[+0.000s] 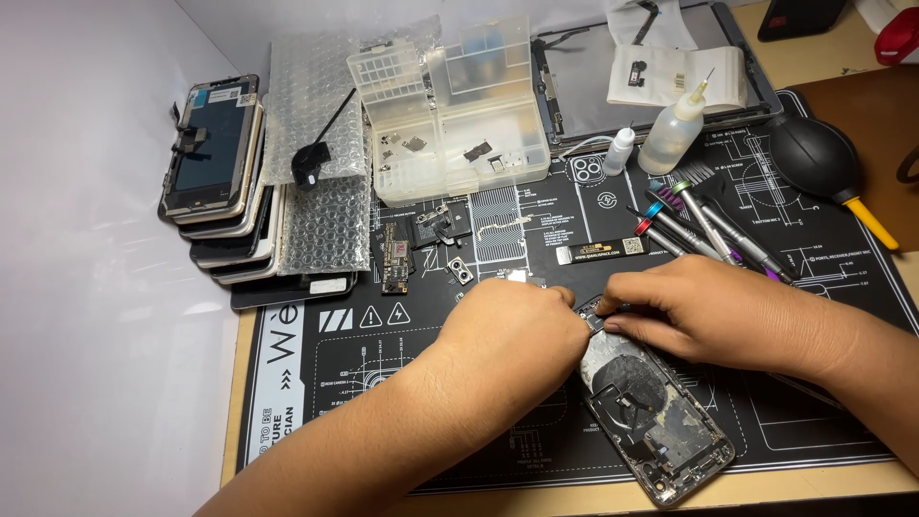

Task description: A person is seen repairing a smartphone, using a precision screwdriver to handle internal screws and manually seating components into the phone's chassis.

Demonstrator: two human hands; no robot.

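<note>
An opened phone housing [661, 421] lies tilted on the black repair mat [459, 450], its grey inner parts facing up. My left hand [512, 335] rests curled over the housing's upper left edge. My right hand [699, 306] pinches at the housing's top end, fingers closed on the frame there. The fingertips of both hands meet at the top corner, and what sits between them is hidden.
Several screwdrivers [713, 225] lie behind my right hand. A clear parts box [450, 115], two small bottles [670, 134], a black air blower [818, 158], a stack of phone screens [215, 163], bubble wrap [321, 163] and small loose boards [394, 257] fill the mat's back.
</note>
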